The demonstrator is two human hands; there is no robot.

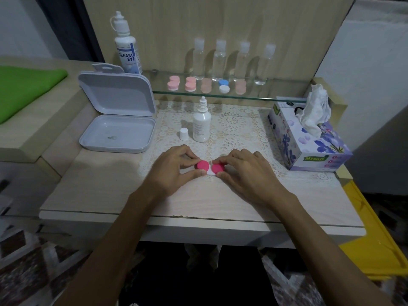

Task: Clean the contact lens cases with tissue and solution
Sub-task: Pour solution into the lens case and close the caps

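Pink-capped lens case (210, 168) | left hand (174, 171), right hand (245, 173) pinch caps | tissue box (309, 142) stuffed

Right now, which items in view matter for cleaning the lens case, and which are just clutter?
In use:
- pink-capped white lens case, left hand on one cap, right hand on the other
- uncapped white solution bottle and its loose white cap
- purple floral tissue box

Lying about:
- open grey hinged plastic box
- four clear bottles
- green cloth
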